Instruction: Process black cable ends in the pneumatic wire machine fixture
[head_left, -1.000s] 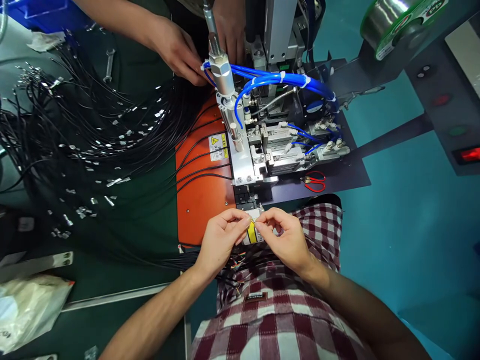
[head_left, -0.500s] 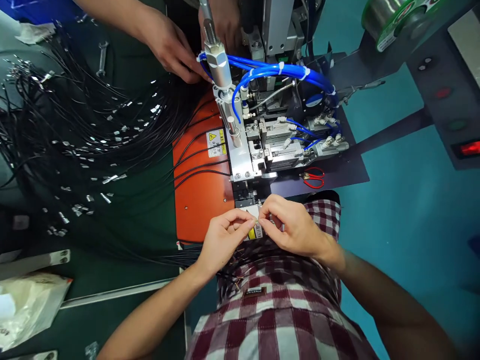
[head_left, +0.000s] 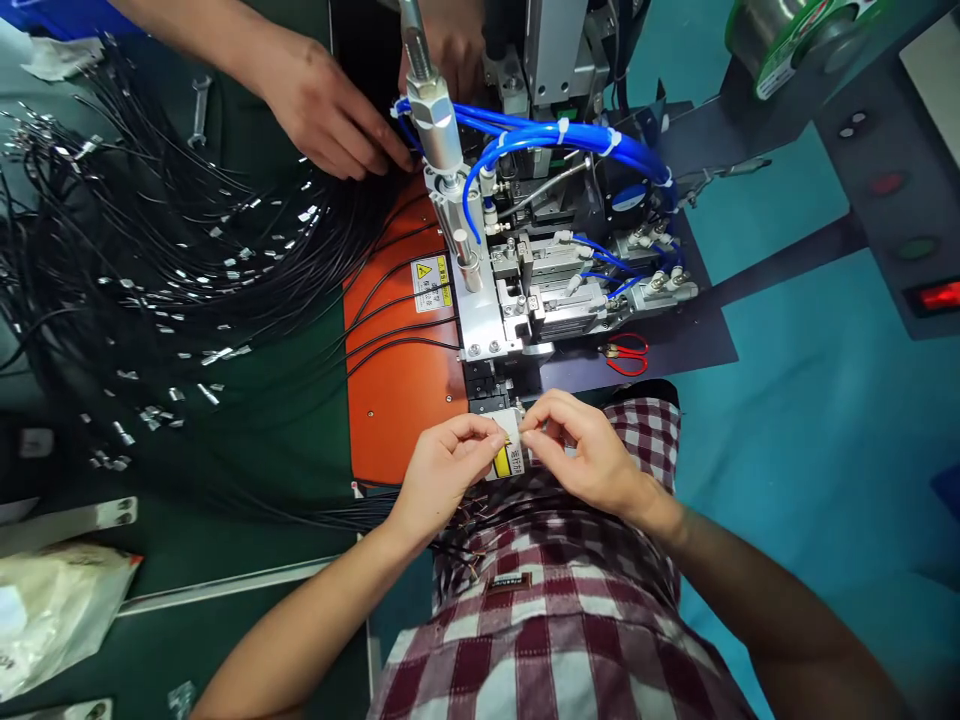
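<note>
My left hand [head_left: 444,470] is closed in a pinch, thumb against forefinger, above a white and yellow label [head_left: 512,462] at the front end of the machine [head_left: 480,320]. Facing it just to the right, my right hand [head_left: 581,450] also pinches thumb to forefinger. A small gap separates the fingertips. Whatever lies in either pinch is too small to make out. Black cables [head_left: 352,513] run beneath my left wrist, their stripped ends [head_left: 471,515] showing by my lap. Several thin black cables [head_left: 397,340] cross the orange plate [head_left: 401,430] into the machine.
A co-worker's hand [head_left: 330,115] reaches in at the upper left, near a heap of black cables with metal connectors [head_left: 202,270]. Red-handled cutters [head_left: 628,354] lie right of the machine. A wrench [head_left: 200,110], a solder spool [head_left: 780,40] and a plastic bag [head_left: 64,610] surround the workspace.
My fingertips have moved slightly apart, uncovering more of the label. The co-worker's hand has shifted a little to the left.
</note>
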